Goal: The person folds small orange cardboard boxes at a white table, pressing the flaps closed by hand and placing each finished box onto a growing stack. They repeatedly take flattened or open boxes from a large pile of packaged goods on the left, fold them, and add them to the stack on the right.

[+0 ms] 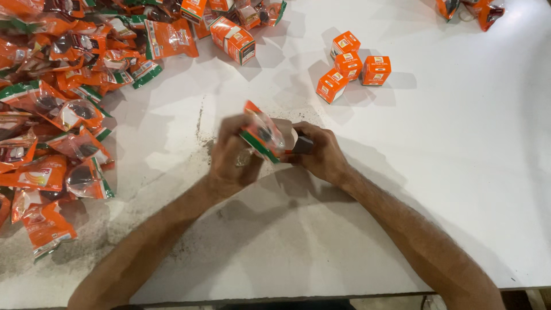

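Note:
My left hand (pixel 232 158) grips an orange, green-edged clear plastic pouch (pixel 262 136) with a dark item inside, held over the middle of the white table (pixel 459 172). My right hand (pixel 321 154) holds a small dark-ended object (pixel 302 143), partly hidden by the fingers, right against the pouch's end. Both hands meet at the pouch, and the left one is motion-blurred.
A big heap of similar orange pouches (pixel 51 115) covers the table's left side. Three small orange boxes (pixel 351 69) stand at the upper middle, a larger orange box (pixel 232 39) behind them on the left. More pouches (pixel 476 10) lie at the top right. Dark crumbs speckle the tabletop (pixel 201 241).

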{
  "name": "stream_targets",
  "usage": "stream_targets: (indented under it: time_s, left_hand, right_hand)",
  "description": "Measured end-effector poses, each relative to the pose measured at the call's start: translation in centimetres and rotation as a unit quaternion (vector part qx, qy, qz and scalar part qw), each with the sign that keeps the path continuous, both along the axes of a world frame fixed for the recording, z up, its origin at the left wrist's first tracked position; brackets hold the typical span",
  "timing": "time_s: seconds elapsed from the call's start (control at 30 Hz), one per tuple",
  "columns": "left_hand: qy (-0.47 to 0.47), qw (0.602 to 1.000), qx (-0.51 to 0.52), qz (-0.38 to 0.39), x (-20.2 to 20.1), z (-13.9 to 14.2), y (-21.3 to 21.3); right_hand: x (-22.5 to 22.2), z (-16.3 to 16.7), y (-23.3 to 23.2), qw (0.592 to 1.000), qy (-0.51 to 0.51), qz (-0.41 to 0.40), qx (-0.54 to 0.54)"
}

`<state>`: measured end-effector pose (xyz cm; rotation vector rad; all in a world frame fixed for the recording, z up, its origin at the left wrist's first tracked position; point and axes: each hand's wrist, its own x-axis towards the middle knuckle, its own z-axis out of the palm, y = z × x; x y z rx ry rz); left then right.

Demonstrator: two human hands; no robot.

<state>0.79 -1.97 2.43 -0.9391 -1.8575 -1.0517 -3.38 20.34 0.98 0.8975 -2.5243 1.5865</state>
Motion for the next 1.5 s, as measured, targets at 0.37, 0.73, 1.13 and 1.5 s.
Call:
stream_targets:
  time_s: [0.37, 0.73, 1.13, 1.5]
  left_hand:
    - [-0.037, 0.973, -0.209, 0.095, -0.9, -1.4, 0.9]
    - [-0.364, 0.917, 0.019, 0.165, -0.8, -0.9, 3.4]
    - [-0.466, 0.875, 0.133, 0.012, -3.3, -2.2, 3.0]
    - [-0.611, 0.762, 0.165, -0.137, -5.7, -3.2, -1.1]
  right_hand:
    - [-0.2, 0.1, 0.3, 0.998, 0.058, 0.034, -0.008]
    - [0.6, 0.6, -0.3, 0.998, -0.015, -0.025, 0.054]
    - [0.8, -0.8, -0.2, 0.995, 0.093, 0.012, 0.025]
    - [1.0, 0.0, -0.3, 0.985, 0.147, 0.019, 0.083]
